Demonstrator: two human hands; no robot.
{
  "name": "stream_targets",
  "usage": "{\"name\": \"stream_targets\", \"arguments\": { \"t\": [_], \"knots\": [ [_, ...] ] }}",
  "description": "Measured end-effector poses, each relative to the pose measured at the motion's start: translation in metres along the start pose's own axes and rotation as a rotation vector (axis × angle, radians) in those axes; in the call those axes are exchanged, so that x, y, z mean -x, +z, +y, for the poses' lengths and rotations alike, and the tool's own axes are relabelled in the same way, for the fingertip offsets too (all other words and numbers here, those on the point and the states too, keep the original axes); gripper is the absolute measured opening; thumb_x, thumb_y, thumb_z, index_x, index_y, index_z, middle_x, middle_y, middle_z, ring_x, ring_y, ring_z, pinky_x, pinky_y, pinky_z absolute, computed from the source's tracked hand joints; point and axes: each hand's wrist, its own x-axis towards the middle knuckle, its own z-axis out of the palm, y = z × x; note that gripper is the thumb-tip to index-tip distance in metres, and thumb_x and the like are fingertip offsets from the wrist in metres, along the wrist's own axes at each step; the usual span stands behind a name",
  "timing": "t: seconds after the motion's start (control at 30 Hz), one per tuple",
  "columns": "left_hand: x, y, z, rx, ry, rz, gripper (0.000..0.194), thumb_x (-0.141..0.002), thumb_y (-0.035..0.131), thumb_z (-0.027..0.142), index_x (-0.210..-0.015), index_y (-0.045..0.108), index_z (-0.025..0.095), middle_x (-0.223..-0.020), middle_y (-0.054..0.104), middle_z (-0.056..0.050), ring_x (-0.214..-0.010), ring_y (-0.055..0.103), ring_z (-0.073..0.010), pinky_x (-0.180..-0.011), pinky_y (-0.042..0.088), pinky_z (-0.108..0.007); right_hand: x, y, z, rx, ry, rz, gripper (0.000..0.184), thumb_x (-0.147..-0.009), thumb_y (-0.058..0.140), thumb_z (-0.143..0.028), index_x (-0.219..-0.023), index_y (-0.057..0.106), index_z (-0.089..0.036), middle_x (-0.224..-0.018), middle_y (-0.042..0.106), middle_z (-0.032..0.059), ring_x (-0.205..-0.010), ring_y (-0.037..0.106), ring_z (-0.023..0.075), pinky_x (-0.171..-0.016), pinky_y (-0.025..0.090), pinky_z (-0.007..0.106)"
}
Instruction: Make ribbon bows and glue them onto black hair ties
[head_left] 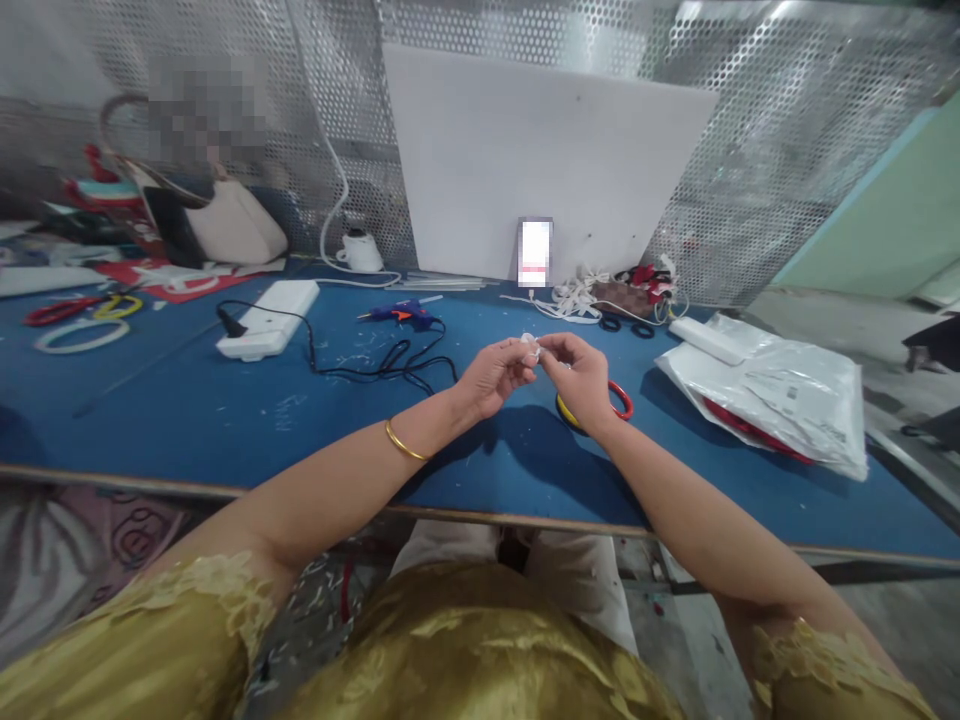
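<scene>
Both hands meet above the middle of the blue table, pinching one small white piece that looks like folded ribbon or fabric; its exact kind is too small to make out. My left hand grips it between thumb and fingers, a gold bangle on that wrist. From the other side, the thumb and fingertips of my right hand close on the same piece. Under the right hand lies a pair of scissors with red and yellow handles, partly hidden by that hand.
A blue glue gun and its black cord lie left of the hands, near a white power strip. A phone leans on a white board. White ribbon is heaped behind; a plastic-wrapped package lies right.
</scene>
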Motion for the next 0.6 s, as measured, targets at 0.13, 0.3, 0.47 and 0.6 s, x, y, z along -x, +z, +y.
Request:
{"name": "stream_targets", "arguments": {
  "t": [0.13, 0.3, 0.47, 0.6],
  "knots": [
    [0.0001, 0.0012, 0.0010, 0.031, -0.011, 0.027, 0.006, -0.067, 0.064, 0.011, -0.068, 0.059, 0.013, -0.053, 0.056, 0.006, -0.042, 0.049, -0.0020, -0.052, 0.048, -0.016, -0.0010, -0.0034, -0.0048, 0.006, -0.093, -0.053, 0.015, -0.077, 0.060, -0.022, -0.090, 0.067, -0.021, -0.086, 0.068, 0.0033, -0.075, 0.061, 0.0157, -0.074, 0.048, 0.029],
    [-0.0005, 0.0012, 0.0020, 0.054, -0.029, 0.035, 0.005, -0.067, 0.062, 0.011, -0.067, 0.058, 0.014, -0.052, 0.056, 0.006, -0.041, 0.049, -0.0023, -0.053, 0.048, -0.016, -0.0003, -0.0007, -0.0044, -0.025, -0.061, -0.004, 0.009, -0.077, 0.061, -0.025, -0.083, 0.067, -0.020, -0.079, 0.067, 0.0024, -0.071, 0.060, 0.0152, -0.070, 0.048, 0.028],
    [-0.0005, 0.0011, 0.0026, 0.063, -0.033, 0.032, 0.006, -0.067, 0.062, 0.010, -0.069, 0.058, 0.014, -0.052, 0.055, 0.007, -0.041, 0.049, -0.0020, -0.054, 0.049, -0.017, 0.0004, 0.0040, -0.0004, -0.156, 0.071, 0.003, 0.009, -0.075, 0.063, -0.028, -0.079, 0.067, -0.020, -0.076, 0.068, 0.0016, -0.067, 0.060, 0.0148, -0.065, 0.048, 0.027],
    [0.0013, 0.0026, 0.0033, 0.059, -0.044, 0.013, 0.006, -0.068, 0.063, 0.011, -0.069, 0.058, 0.013, -0.052, 0.055, 0.007, -0.041, 0.048, -0.0019, -0.053, 0.048, -0.017, 0.0002, 0.0036, -0.0017, -0.156, 0.058, 0.008, 0.009, -0.074, 0.063, -0.026, -0.081, 0.065, -0.020, -0.076, 0.067, 0.0012, -0.066, 0.059, 0.0140, -0.064, 0.047, 0.027]
  ]
}}
